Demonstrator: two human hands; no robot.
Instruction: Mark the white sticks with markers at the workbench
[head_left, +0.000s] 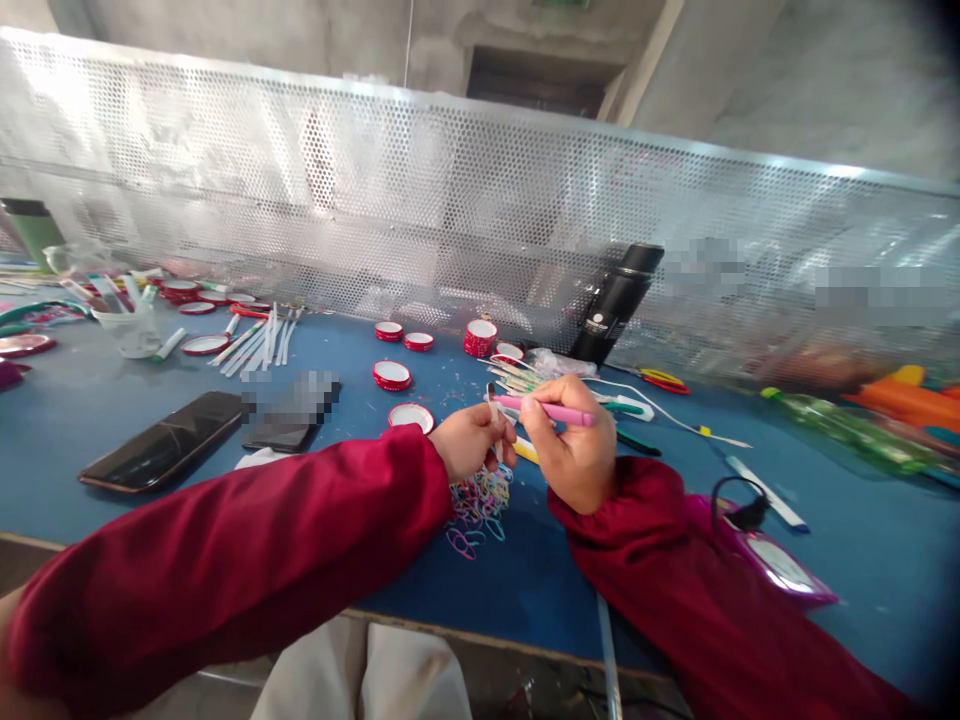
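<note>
My left hand (471, 440) pinches a small white strip (498, 442) upright between thumb and fingers. In my right hand (574, 450) lies a pink pen-shaped tool (562, 411), gripped like a pencil. Its dark tip meets or nearly meets the top of the strip; contact is hard to make out. Below my hands a loose pile of small coloured loops (480, 500), like rubber bands, spreads on the blue table (517, 580). A yellow object (526, 450) shows partly between my hands. Just left of them sits a red-rimmed round lid (410, 417).
Two phones (169, 440) lie at left, near white strips (255, 342) and a cup of markers (131, 328). Several red lids (480, 337) stand farther back. A black bottle (619, 305) leans by the perforated metal screen (375, 200). At right are a purple case (780, 565) and green bottle (847, 430).
</note>
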